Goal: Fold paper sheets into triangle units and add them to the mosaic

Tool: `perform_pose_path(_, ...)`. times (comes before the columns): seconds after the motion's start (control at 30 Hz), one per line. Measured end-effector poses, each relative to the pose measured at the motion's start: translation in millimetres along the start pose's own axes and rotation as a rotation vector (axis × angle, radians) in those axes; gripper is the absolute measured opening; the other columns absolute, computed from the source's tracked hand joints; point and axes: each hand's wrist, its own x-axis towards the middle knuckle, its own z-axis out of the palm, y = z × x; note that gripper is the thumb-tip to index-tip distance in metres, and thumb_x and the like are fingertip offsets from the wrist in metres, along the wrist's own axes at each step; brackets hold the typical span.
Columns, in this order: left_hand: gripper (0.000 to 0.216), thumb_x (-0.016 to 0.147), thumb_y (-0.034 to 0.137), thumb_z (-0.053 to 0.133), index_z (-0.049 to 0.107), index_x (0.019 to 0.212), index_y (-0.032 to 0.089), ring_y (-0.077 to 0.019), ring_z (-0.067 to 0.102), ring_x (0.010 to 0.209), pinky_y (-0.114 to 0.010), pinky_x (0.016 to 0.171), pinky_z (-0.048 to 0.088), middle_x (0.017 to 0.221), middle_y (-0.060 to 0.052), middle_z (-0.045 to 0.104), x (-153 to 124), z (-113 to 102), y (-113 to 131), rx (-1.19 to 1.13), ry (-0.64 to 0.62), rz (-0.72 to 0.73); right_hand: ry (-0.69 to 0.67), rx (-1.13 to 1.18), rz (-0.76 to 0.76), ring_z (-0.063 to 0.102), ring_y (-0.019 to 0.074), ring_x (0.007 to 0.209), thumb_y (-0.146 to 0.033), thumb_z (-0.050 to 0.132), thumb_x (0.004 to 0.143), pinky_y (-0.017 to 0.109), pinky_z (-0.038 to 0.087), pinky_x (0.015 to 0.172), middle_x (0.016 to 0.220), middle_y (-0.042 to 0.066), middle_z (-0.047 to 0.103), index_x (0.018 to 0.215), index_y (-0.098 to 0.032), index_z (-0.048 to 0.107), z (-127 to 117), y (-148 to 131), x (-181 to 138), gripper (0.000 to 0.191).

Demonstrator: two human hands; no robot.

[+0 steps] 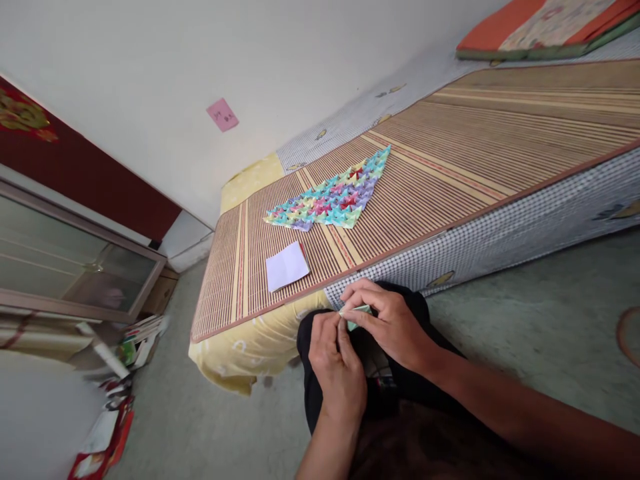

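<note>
A small piece of light green paper (353, 325) sits between my two hands, just above my lap. My left hand (336, 357) pinches its left edge with thumb and fingers. From the other side, my right hand (389, 323) grips the paper too, its fingertips meeting the left ones. Much of the paper is hidden behind the fingers, so its folds cannot be made out. Ahead on the striped mat lies a stack of pale square paper sheets (287, 267). Beyond it rests a wedge-shaped sheet of joined, multicoloured folded paper pieces (330, 197).
The bamboo mat (440, 160) covers a bed along the wall. Folded orange bedding (530, 30) lies at the far right. A pink note (223, 115) is on the wall. At left stand a glass-fronted cabinet (145, 287) and clutter on the floor (107, 420).
</note>
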Motion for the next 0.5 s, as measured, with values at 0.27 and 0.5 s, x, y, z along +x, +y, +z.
perform_pose_path(0.27, 0.021, 0.097, 0.012, 0.051, 0.065, 0.084, 0.022, -0.0192, 0.058, 0.080, -0.030, 0.077, 0.044, 0.084, -0.004, 0.061, 3, -4, -1, 0.026, -0.098, 0.045, 0.001, 0.037, -0.008, 0.066, 0.0191, 0.088, -0.015, 0.065, 0.088, 0.030, 0.049, 0.083, 0.086, 0.003, 0.066, 0.073, -0.020, 0.067, -1, 1, -1, 0.016)
perform_pose_path(0.5, 0.023, 0.099, 0.017, 0.049, 0.058, 0.078, 0.020, -0.0172, 0.051, 0.076, -0.029, 0.071, 0.038, 0.080, -0.001, 0.053, 19, -16, -8, -0.054, -0.324, 0.026, -0.087, 0.066, 0.150, 0.066, 0.0187, 0.081, -0.020, 0.068, 0.084, 0.028, 0.049, 0.074, 0.084, 0.001, 0.071, 0.089, -0.019, 0.070, -7, 5, 1, 0.006)
